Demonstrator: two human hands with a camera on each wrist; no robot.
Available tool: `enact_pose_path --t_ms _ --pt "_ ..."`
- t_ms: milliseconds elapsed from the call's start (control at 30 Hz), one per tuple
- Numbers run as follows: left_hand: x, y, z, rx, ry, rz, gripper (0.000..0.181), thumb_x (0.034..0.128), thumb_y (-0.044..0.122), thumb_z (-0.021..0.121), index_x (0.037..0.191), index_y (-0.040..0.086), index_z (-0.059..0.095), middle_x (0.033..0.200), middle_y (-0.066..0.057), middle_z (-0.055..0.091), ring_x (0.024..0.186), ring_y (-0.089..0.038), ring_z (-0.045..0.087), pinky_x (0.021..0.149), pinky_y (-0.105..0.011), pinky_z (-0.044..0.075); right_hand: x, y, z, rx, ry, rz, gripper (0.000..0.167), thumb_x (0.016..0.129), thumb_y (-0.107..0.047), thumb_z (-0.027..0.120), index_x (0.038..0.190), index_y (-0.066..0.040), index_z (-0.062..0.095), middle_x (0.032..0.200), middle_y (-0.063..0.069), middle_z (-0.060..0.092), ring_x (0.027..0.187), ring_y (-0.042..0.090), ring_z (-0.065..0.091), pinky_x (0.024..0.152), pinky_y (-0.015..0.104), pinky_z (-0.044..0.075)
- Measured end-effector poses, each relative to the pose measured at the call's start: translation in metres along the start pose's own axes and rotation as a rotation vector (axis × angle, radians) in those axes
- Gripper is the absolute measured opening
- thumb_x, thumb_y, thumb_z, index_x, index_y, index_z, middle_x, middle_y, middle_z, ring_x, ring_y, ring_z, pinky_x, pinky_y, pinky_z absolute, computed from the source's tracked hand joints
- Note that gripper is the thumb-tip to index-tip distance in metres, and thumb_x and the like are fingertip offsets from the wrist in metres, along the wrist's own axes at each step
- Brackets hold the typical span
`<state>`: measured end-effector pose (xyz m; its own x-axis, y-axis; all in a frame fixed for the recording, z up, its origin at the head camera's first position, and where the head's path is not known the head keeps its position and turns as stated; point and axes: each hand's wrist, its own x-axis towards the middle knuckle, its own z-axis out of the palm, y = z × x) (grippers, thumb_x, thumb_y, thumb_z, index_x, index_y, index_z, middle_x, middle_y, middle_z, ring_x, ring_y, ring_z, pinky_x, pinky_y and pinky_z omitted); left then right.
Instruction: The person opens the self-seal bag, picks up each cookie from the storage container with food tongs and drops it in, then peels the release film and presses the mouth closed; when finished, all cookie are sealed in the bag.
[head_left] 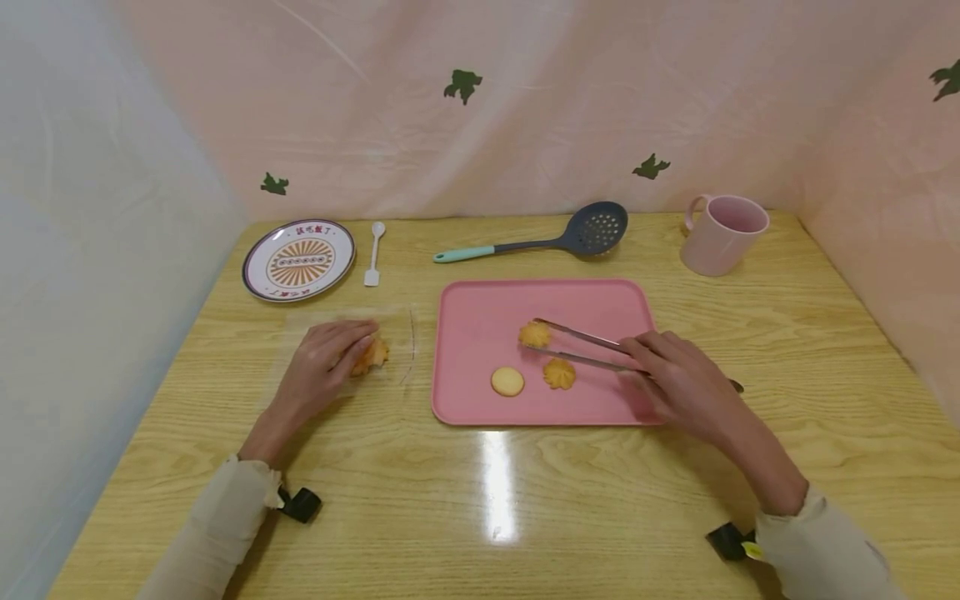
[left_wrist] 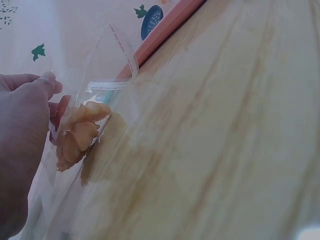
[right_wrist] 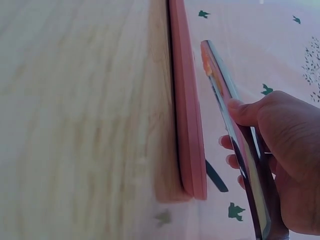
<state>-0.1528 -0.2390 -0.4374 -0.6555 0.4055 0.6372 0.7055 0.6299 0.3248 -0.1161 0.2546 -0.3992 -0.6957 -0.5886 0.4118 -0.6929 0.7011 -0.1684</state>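
Observation:
My left hand [head_left: 324, 362] pinches the edge of a clear plastic bag [left_wrist: 120, 57] on the table's left side. Inside the bag lie golden cookies [left_wrist: 80, 132], partly hidden by the fingers in the head view. With my right hand [head_left: 686, 387] I hold metal tongs [head_left: 582, 335] over the pink tray [head_left: 468, 333]. A flower-shaped cookie [head_left: 533, 335] sits between the tong tips; I cannot tell whether it is lifted off the tray. Nearer the tray's front are a smooth round cookie [head_left: 507, 382] and another flower-shaped cookie [head_left: 558, 374].
Along the back stand a patterned plate [head_left: 262, 258], a small white spoon [head_left: 375, 254], a slotted skimmer [head_left: 528, 245] with a mint handle and a pink mug [head_left: 712, 246]. A pale curtain [head_left: 555, 108] with green bird shapes hangs behind the wooden table [head_left: 420, 500].

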Motion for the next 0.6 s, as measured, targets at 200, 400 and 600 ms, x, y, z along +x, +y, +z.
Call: enact_pose_path --t_ms 200,400,600 --pt "0.000 0.000 -0.001 -0.001 -0.001 0.002 0.033 0.0896 -0.009 0.072 0.122 -0.004 0.073 0.122 -0.018 0.072 0.112 -0.040 0.067 0.101 -0.056 0.045 0.012 -0.002 0.008 0.004 -0.002 -0.017 0.038 0.087 0.000 0.078 0.123 0.003 0.067 0.109 0.017 0.066 0.092 0.034 0.061 0.078 0.053 0.053" --pt "0.000 0.002 0.000 -0.003 0.000 0.000 0.033 0.0894 -0.010 0.072 0.122 -0.003 0.073 0.122 -0.017 0.073 0.112 -0.039 0.067 0.101 -0.055 0.045 0.025 -0.008 0.014 0.028 0.003 -0.040 0.037 0.087 0.000 0.080 0.122 0.004 0.068 0.108 0.016 0.065 0.094 0.034 0.062 0.080 0.051 0.054" --pt "0.000 0.001 0.000 -0.003 0.000 0.002 0.034 0.0890 -0.011 0.072 0.123 -0.004 0.073 0.122 -0.018 0.072 0.112 -0.039 0.067 0.101 -0.056 0.045 0.038 -0.015 0.023 0.039 -0.021 -0.055 0.036 0.089 -0.001 0.079 0.124 0.003 0.067 0.108 0.016 0.065 0.094 0.035 0.060 0.081 0.049 0.054"
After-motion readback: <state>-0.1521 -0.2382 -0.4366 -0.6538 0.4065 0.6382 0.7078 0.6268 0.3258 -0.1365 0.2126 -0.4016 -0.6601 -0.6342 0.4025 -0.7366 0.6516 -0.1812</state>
